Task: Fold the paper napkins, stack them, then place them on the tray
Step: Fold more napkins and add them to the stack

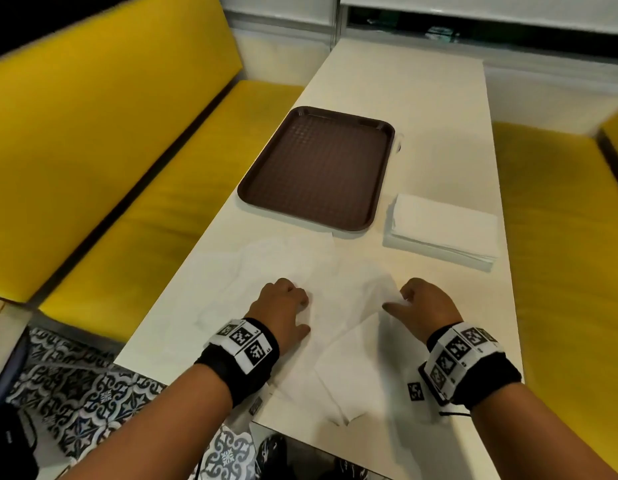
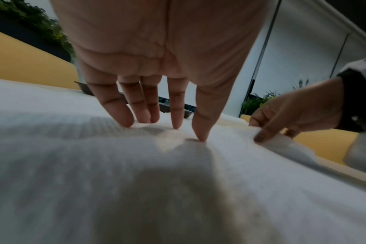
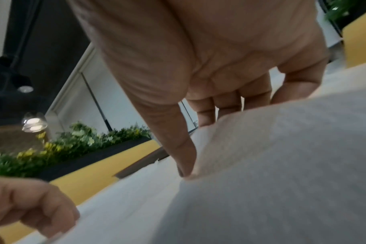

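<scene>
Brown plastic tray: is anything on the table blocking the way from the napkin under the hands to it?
Nothing visible does. The white paper napkin lies under the left hand and right hand; only bare white table separates it from the brown plastic tray. The stack of white napkins sits to the tray's right.

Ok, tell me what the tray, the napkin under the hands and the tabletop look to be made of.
Tray: probably moulded plastic, dark brown, matte, with a waffle-grid surface and rounded raised rim.
Napkin: thin white tissue paper; it creases and dimples under the left hand, lifts limply where the right hand pinches it, and shows a faint embossed texture.
Tabletop: smooth cream surface, possibly laminate; cannot tell for sure.
</scene>
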The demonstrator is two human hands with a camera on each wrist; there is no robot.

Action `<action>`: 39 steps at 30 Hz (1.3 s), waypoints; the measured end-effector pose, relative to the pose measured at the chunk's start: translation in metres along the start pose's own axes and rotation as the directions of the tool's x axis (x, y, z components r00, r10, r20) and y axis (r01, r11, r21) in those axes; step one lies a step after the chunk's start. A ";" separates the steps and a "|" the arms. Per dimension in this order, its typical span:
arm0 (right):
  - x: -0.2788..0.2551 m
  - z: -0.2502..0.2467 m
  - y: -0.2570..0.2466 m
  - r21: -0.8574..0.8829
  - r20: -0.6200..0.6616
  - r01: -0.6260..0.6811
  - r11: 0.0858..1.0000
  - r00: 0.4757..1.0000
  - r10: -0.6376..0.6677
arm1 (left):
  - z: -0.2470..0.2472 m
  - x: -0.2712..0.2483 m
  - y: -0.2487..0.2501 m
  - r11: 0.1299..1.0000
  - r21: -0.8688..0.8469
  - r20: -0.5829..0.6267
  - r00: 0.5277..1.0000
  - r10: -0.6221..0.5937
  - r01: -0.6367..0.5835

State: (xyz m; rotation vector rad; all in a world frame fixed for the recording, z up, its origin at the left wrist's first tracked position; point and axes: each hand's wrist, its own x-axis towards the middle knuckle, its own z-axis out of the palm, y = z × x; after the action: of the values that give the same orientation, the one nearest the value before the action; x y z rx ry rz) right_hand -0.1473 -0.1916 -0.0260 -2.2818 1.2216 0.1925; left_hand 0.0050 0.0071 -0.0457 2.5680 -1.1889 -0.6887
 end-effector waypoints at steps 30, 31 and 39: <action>-0.053 -0.116 0.010 0.710 -0.338 0.250 0.658 0.941 0.007 | -0.019 0.008 0.047 0.862 -0.491 -0.099 0.991 0.090 -0.127; -0.055 -0.120 0.010 0.750 -0.331 0.252 0.612 0.944 0.016 | -0.021 0.011 0.055 0.785 -0.612 -0.046 0.995 0.084 -0.095; -0.055 -0.116 0.021 0.852 -0.310 0.263 0.453 0.950 0.031 | -0.042 0.016 0.089 0.273 -0.952 -0.111 0.988 0.103 -0.135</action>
State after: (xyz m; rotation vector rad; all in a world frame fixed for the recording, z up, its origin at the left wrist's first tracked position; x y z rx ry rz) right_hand -0.2102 -0.2213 0.0843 -1.4180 0.9204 -0.7248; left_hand -0.0229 -0.0623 0.0204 1.3771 -0.5638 -0.9353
